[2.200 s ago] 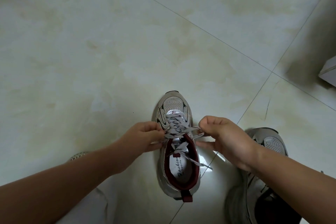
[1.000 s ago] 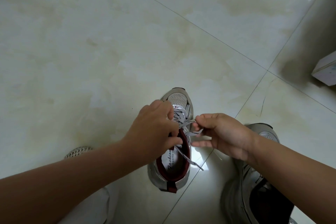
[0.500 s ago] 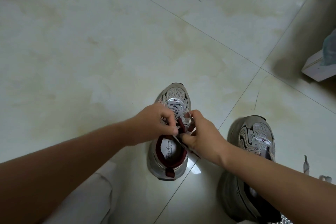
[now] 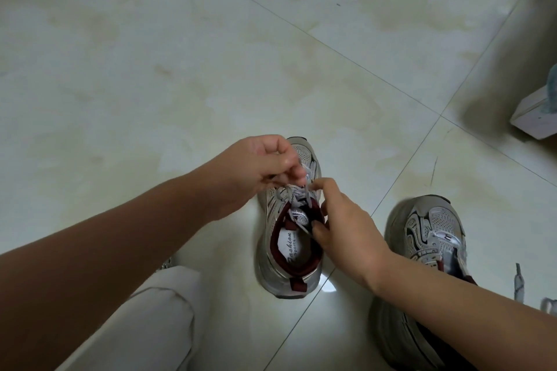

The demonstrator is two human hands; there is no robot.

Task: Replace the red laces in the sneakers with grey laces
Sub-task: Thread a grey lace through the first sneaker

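On pale floor tiles [image 4: 150, 75], two sneakers [image 4: 289, 238] stand near a white box [image 4: 533, 117].

Two sneakers [image 4: 289, 238] [image 4: 428, 250], two hands [image 4: 256, 166] [image 4: 346, 229], one white box [image 4: 533, 117], one loose lace [image 4: 517, 283]

On the white insole [image 4: 290, 247] of the near sneaker [image 4: 287, 250] I read script that looks like "Fashion", with "Sports" below it; nothing else I see carries legible lettering.
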